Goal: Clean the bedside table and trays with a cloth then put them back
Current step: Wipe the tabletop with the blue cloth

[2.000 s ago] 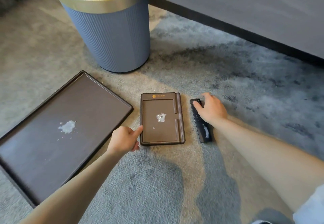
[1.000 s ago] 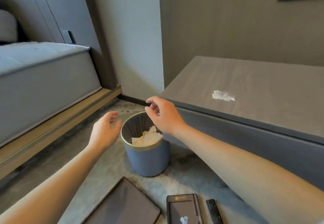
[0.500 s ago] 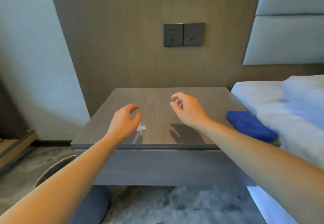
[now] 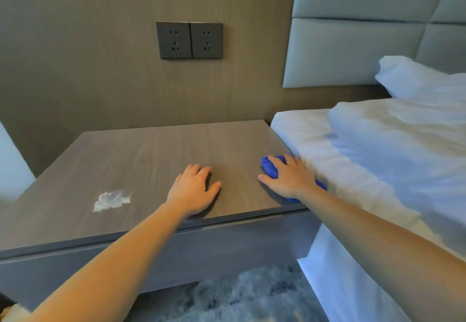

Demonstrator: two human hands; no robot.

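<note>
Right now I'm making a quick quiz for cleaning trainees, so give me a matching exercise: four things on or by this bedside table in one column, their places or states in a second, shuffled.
Things:
1. blue cloth
2. white smear
3. left hand
4. wall sockets

Places or states:
A. flat on the bedside table, palm down, holding nothing
B. on the panel above the table
C. under the right hand, at the table's edge by the bed
D. on the table's left part, not yet wiped

Pairs: 1-C, 2-D, 3-A, 4-B
</note>
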